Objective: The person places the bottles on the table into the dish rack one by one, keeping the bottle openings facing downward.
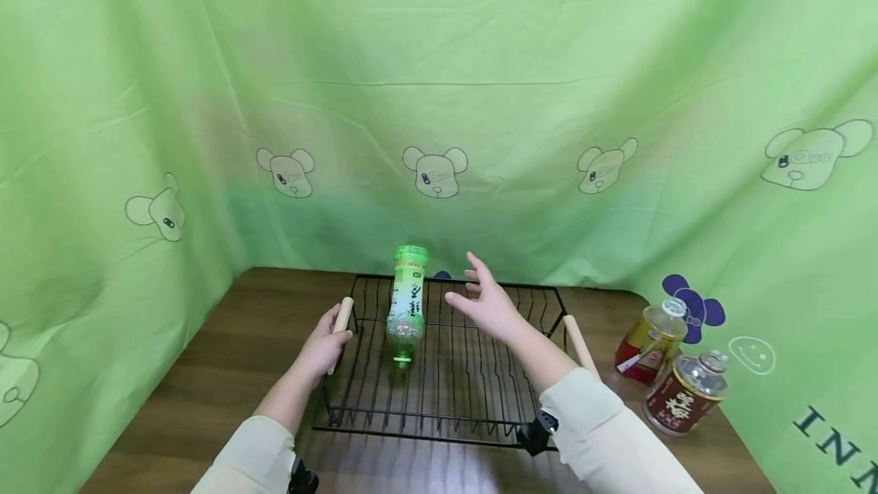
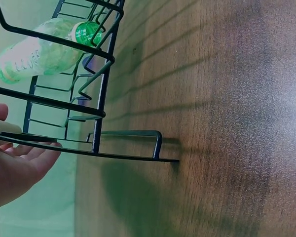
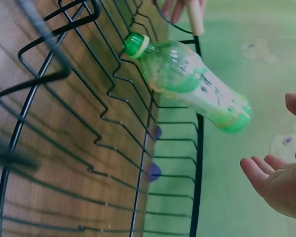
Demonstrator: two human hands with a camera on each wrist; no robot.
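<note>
A black wire dish rack (image 1: 411,434) stands on the table, with a pale wooden handle on each side. My left hand (image 1: 321,349) grips the left handle (image 1: 343,314), thumb lying on the inner side. Inside the rack, toward its left, a green plastic bottle (image 1: 408,303) leans with its cap low and toward me and its base up at the far rim. In the right wrist view its green cap (image 3: 136,45) sits near the bottom wires. My right hand (image 1: 490,309) is held above the rack, right of the bottle and apart from it, fingers spread and holding nothing.
Two more bottles stand right of the rack: one with a red and yellow label (image 1: 648,345), one with a dark red label (image 1: 679,406). The rack's right handle (image 1: 581,345) is close to them. A green printed cloth (image 1: 439,97) hangs behind the wooden table (image 1: 206,372).
</note>
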